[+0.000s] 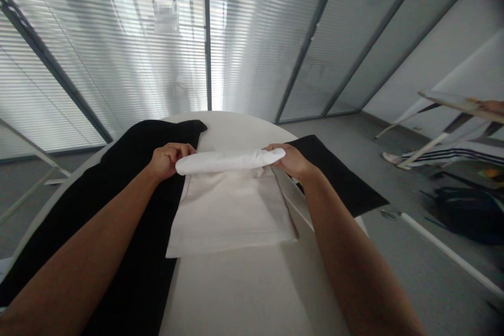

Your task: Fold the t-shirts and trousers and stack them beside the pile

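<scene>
While the left hand [170,161] and right hand [289,160] grip opposite ends of a rolled white cloth [230,161], both curled nearly shut, the roll lies across the far edge of a flat cream fabric piece [230,215]. Whether roll and piece are one item cannot be told. Risk: a loose grip at either end could let the roll slacken or unwind, and uneven pull between the hands could skew the cream fabric out of line. It lies partly on a black cloth [134,273], which could drag it if that cloth shifts. A second black cloth area [338,178] sits to the right, both on a round white table [236,294]. Past the table on the right, a dark bag [468,215] lies on the gray floor [417,278]. Beyond it, another person's striped trouser leg [452,156] shows near a tilted board [460,105]. Slatted window blinds [118,63] fill the far wall.
</scene>
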A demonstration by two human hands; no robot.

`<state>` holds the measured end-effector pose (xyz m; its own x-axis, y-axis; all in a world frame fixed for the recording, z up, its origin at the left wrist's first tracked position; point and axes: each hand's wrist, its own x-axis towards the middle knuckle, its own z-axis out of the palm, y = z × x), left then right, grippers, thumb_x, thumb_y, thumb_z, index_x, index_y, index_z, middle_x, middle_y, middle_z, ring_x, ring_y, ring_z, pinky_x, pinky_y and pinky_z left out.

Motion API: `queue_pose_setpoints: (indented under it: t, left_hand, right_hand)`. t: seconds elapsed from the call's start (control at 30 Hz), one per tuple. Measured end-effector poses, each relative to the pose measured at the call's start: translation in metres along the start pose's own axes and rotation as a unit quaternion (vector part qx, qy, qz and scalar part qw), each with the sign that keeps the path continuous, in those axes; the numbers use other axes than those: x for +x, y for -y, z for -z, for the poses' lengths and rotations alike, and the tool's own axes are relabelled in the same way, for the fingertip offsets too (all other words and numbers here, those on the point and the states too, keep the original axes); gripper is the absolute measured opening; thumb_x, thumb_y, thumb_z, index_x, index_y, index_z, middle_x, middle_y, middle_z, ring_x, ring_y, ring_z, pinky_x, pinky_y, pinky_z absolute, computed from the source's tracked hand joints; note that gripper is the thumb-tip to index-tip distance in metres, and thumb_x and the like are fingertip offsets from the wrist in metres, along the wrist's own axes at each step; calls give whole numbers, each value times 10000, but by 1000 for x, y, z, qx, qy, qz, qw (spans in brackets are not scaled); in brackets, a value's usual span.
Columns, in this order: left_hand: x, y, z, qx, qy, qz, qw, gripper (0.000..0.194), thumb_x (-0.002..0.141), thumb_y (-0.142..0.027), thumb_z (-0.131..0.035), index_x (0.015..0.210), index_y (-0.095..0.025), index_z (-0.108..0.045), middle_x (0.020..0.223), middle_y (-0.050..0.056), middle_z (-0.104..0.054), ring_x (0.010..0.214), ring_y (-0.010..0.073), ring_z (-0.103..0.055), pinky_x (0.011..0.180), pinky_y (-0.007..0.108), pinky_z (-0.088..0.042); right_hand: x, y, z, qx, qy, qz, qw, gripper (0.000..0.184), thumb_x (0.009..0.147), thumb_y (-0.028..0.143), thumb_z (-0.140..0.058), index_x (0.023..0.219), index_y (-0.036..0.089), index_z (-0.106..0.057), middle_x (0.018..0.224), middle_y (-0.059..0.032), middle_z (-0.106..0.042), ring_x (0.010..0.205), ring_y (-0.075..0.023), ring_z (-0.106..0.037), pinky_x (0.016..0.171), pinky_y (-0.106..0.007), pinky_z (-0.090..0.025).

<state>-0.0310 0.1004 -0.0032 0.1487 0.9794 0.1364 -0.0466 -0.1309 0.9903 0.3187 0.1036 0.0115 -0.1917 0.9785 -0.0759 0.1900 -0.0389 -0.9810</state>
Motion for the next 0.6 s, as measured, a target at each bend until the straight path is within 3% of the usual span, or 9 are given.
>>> queue_pose_setpoints:
  t: [0.17, 0.27, 0.33, 0.43, 0.53, 0.6]
  left_hand:
    - [4, -1, -2, 47, 40, -51, 997, 174, 549, -249, -462, 471, -188, -604, 651, 114, -626, 764, 264, -598, 791, 404, -488]
    - [9, 3, -6, 136, 4, -66, 989, 169, 594, -236, -478, 586, -183, -639, 731, 72, -647, 768, 218, -590, 751, 330, -464]
    - [11, 4, -11, 219, -61, -25, 973, 184, 637, -245, -503, 715, -184, -657, 775, 45, -649, 754, 197, -581, 717, 302, -445]
    - [12, 5, -19, 346, -140, 61, 926, 245, 709, -337, -546, 866, -177, -643, 857, 67, -649, 797, 222, -593, 731, 315, -440]
    - [10, 6, -21, 457, -157, 117, 867, 415, 734, -480, -594, 982, -148, -618, 954, 149, -642, 891, 297, -609, 777, 366, -439]
    - [9, 7, -19, 481, -129, 137, 856, 489, 739, -548, -597, 1019, -147, -605, 949, 170, -646, 896, 334, -619, 768, 384, -434]
  right_hand:
    - [2, 2, 0, -91, -48, -31, 994, 182, 570, 114, -528, 692, 172, -650, 995, -93, -719, 941, -235, -644, 683, -270, -501]
    - [5, 2, -6, -81, -74, -36, 993, 285, 601, 130, -541, 846, 179, -678, 967, -78, -710, 873, -203, -641, 658, -246, -489]
    - [7, 2, -11, -96, -91, -43, 990, 298, 631, 147, -557, 903, 178, -674, 929, -69, -703, 793, -184, -634, 630, -246, -477]
    - [10, 0, -18, -191, -121, -67, 972, 342, 661, 176, -599, 998, 158, -655, 865, -72, -690, 634, -165, -603, 570, -267, -452]
    - [11, -4, -20, -312, -137, -86, 936, 372, 706, 228, -628, 1064, 131, -622, 847, -105, -685, 551, -168, -580, 548, -293, -450]
    - [12, -8, -19, -356, -125, -93, 922, 326, 749, 272, -624, 1036, 116, -624, 763, -111, -673, 544, -191, -585, 564, -317, -460]
